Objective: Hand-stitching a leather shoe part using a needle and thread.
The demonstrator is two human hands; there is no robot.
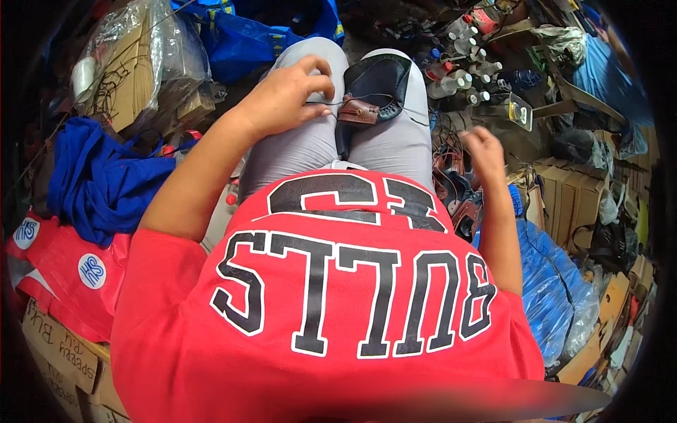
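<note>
A dark navy shoe (pixel 377 77) with a brown leather piece (pixel 358 111) and thin lace or thread across it lies on my lap, between my grey-clad thighs. My left hand (pixel 300 95) is just left of the shoe, above my left thigh. Its fingers are curled with the thumb apart, and I see nothing held between them. Out to the right, away from the shoe, my right hand (pixel 485 149) is raised with its fingers drawn together. Whatever it pinches, if anything, is too small to make out. Thin dark thread (pixel 417 118) seems to cross my right thigh.
Several brown and dark shoes (pixel 458 187) lie below my right hand. Beyond them stand several small bottles (pixel 462 77). Blue plastic sheeting (pixel 539 282) and cardboard (pixel 571 201) are at right; a blue cloth (pixel 102 176), red bag (pixel 77 271) and plastic-wrapped cardboard (pixel 130 74) at left.
</note>
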